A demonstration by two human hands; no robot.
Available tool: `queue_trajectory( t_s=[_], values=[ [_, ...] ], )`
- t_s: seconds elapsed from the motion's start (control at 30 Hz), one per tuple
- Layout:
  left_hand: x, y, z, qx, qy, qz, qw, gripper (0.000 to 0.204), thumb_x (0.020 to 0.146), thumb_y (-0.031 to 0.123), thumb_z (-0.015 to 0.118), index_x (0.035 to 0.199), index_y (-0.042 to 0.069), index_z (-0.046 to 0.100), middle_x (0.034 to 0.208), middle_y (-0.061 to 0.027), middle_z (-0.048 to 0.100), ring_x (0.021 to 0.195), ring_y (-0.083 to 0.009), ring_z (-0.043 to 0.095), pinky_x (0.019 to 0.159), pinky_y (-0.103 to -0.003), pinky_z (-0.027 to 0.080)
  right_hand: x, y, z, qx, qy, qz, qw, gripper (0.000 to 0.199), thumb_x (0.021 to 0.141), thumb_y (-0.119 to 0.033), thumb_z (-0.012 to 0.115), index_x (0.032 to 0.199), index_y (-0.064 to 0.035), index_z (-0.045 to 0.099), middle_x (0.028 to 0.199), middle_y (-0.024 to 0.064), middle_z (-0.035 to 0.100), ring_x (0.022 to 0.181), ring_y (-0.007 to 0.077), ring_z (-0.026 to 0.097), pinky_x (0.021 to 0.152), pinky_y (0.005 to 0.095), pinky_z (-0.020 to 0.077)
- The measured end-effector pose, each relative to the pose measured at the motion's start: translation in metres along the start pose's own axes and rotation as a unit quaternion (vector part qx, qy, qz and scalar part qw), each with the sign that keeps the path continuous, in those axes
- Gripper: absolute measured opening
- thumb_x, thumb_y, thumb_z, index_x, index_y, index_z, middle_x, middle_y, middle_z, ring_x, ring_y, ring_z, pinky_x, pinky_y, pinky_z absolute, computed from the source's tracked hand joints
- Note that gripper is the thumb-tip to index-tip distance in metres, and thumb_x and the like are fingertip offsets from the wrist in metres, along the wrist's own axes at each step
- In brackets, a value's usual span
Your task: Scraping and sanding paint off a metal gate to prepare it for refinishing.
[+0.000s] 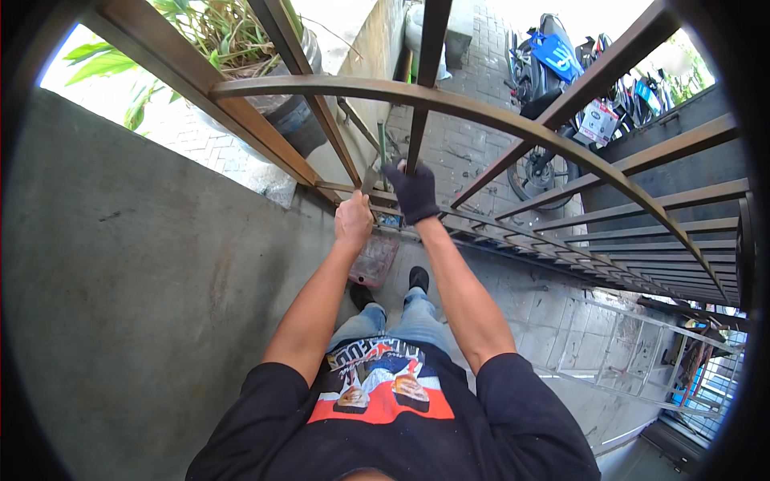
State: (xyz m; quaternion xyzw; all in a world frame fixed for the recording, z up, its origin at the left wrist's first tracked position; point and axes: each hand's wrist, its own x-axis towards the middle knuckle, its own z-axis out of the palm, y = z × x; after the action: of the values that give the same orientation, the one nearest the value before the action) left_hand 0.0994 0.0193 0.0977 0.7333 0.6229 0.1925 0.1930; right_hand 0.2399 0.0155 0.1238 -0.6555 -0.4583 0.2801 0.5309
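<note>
My left hand (pixel 354 220), bare, is closed in a fist at the lower end of a brown metal gate bar (pixel 333 132). What lies inside its fingers is hidden. A narrow greyish metal piece (pixel 371 178) shows just beside its top. My right hand (pixel 414 192) wears a dark glove and is wrapped round the neighbouring upright gate bar (pixel 419 132). A thin green rod (pixel 382 143) rises close by its fingertips; I cannot tell whether they touch it. Both forearms stretch forward, and the hands are a short way apart.
A curved rail (pixel 481 112) crosses the gate bars. To the left stands a grey wall (pixel 160 280). Beyond the gate are a large potted plant (pixel 289 112) and a parked motorcycle (pixel 533 88). A reddish slab (pixel 374 260) lies by my feet; a metal ladder (pixel 609 341) is at right.
</note>
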Motion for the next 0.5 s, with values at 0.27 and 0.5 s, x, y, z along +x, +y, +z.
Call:
queue_trajectory(
  t_s=[0.27, 0.5],
  values=[
    [-0.007, -0.007, -0.004, -0.001, 0.024, -0.006, 1.000, 0.025, 0.094, 0.023, 0.049, 0.085, 0.001, 0.055, 0.073, -0.0264, 0.061, 0.072, -0.0460, 0.060, 0.063, -0.053, 0.047, 0.012, -0.069, 0.007, -0.005, 0.136, -0.112, 0.984, 0.025, 0.073, -0.023, 0.075, 0.080, -0.0063, 0.057, 0.066, 0.0143, 0.059, 0.064, 0.0375, 0.060, 0.057, 0.0435, 0.0472],
    [-0.005, -0.013, -0.013, 0.023, -0.011, -0.010, 1.000, 0.023, 0.093, 0.022, 0.050, 0.085, 0.001, 0.056, 0.075, -0.0276, 0.061, 0.076, -0.0457, 0.060, 0.065, -0.053, 0.046, 0.000, -0.052, 0.017, 0.077, 0.093, -0.016, 0.993, 0.021, 0.072, -0.017, 0.071, 0.082, -0.0057, 0.056, 0.067, 0.0144, 0.058, 0.064, 0.0344, 0.059, 0.059, 0.0410, 0.0466]
  ],
)
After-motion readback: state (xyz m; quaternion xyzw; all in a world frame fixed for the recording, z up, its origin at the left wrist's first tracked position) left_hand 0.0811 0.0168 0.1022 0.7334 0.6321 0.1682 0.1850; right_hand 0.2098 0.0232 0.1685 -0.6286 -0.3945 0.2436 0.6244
